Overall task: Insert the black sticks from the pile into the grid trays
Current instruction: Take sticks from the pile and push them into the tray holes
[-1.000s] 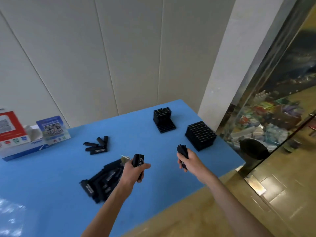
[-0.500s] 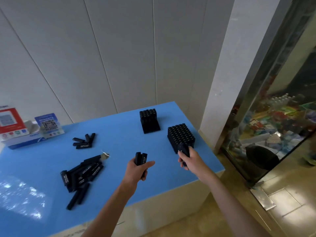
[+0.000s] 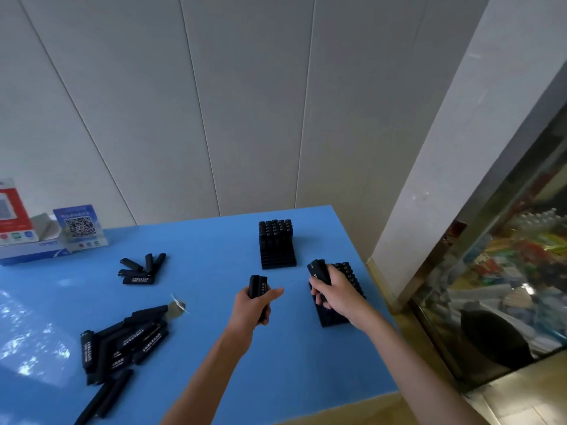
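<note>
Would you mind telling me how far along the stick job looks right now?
Partly done: the far tray holds rows of sticks, its front rows empty. In hand: the left hand and right hand each grip sticks, the right over the near tray. Left: the big pile and small pile.

1. The table (image 3: 199,240) stands against the wall panels (image 3: 245,102), its right edge beside a pillar (image 3: 445,148).
2. A large stick pile (image 3: 122,342) lies at the table's near left.
3. A small stick cluster (image 3: 142,269) lies behind that pile, well apart.
4. A QR-code sign (image 3: 80,226) and a box (image 3: 30,250) stand at the far left, by the wall.
5. The far grid tray (image 3: 277,244) sits right of centre, holding upright sticks in its rear part.
6. The near grid tray (image 3: 337,294) lies in front of it, to the right.
7. The right hand (image 3: 339,291) holds a stick over the near tray.
8. The left hand (image 3: 254,305) holds sticks left of that tray.
</note>
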